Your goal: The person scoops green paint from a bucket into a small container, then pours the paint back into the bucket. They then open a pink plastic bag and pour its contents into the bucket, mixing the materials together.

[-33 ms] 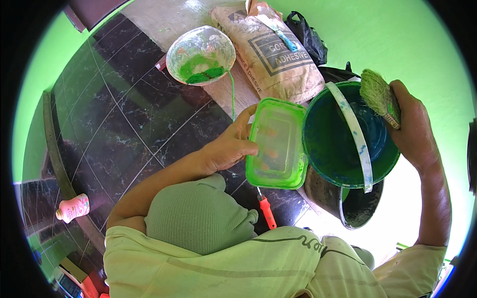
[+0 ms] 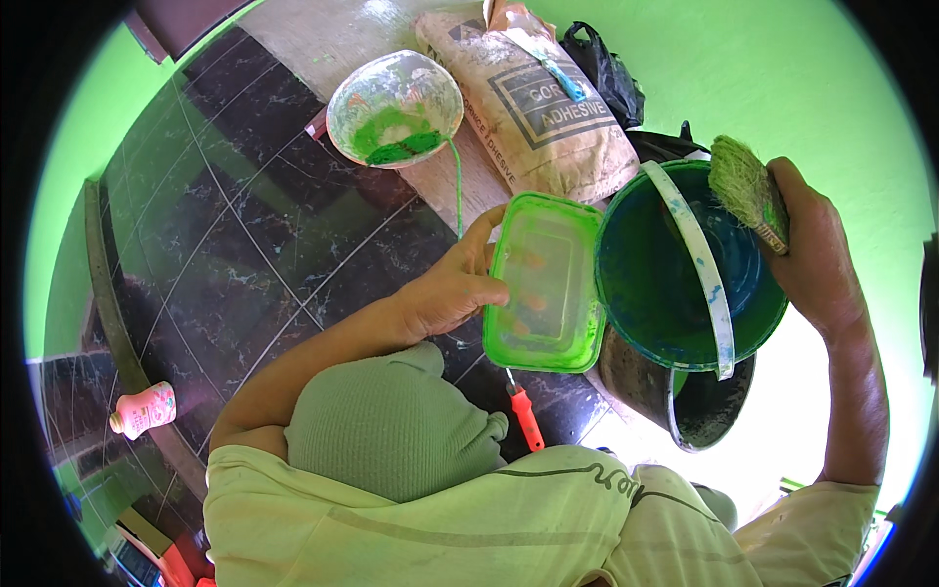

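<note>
My left hand (image 2: 452, 293) grips the left side of a shallow rectangular plastic container (image 2: 546, 264), its rim smeared bright green. The thumb lies on the near side, and fingers show faintly through the translucent bottom. Over the right edge of a paint bucket (image 2: 641, 318), my right hand (image 2: 820, 249) is closed around a wide paintbrush (image 2: 743, 186). The brush's pale bristles are stained green and point up and left. The bucket is dark blue-green inside, with a white handle (image 2: 696, 249) lying across its mouth. The container's right edge is beside the bucket's left rim.
Below the bucket is a blackish pail (image 2: 719, 416), partly covered. A red-handled tool (image 2: 526, 421) lies near my knee (image 2: 386, 421). Farther off stand a bowl with green paint (image 2: 435, 93), a paper sack (image 2: 587, 171) and a black plastic bag (image 2: 608, 83). A pink bottle (image 2: 147, 411) lies far left.
</note>
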A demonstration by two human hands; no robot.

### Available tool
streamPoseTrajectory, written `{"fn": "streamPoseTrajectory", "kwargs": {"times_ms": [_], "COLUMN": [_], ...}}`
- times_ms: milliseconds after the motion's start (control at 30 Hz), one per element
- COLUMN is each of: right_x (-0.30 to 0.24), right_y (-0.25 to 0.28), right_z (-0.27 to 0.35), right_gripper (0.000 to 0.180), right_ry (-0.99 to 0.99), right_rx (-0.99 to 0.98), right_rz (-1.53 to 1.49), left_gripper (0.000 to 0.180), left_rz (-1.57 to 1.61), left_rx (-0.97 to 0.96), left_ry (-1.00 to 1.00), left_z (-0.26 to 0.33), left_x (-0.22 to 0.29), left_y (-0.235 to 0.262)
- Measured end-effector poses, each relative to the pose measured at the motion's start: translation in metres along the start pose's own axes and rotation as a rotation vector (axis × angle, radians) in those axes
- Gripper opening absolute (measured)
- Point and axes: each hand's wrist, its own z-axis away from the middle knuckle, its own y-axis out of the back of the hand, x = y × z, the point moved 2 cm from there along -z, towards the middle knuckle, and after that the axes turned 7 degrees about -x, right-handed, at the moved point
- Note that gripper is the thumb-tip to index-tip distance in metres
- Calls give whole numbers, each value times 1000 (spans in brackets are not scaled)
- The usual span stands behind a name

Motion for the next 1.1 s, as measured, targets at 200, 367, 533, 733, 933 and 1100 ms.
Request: {"fn": "streamPoseTrajectory", "kwargs": {"times_ms": [200, 367, 533, 733, 933, 1100], "right_x": [0, -5, -8, -8, -6, 1], "right_y": [-1, -2, -2, -3, -4, 0], "right_z": [0, -4, -6, -7, -8, -12], "right_gripper": [34, 34, 35, 33, 31, 27], "right_ry": [-6, -14, 4, 19, 5, -35], "right_rx": [-6, 11, 2, -6, -12, -90], "right_rz": [-7, 27, 46, 56, -2, -147], "left_gripper": [98, 98, 98, 99, 99, 99], "left_rz": [-16, -45, -42, -57, -63, -77], "left_rx": [9, 26, 26, 43, 47, 87], "left_ry": [4, 15, 18, 39, 33, 12], "left_z": [-1, -2, -3, -4, -4, -1], "left_x": [1, 6, 5, 5, 4, 3], "left_y": [-1, 4, 7, 7, 8, 10]}}
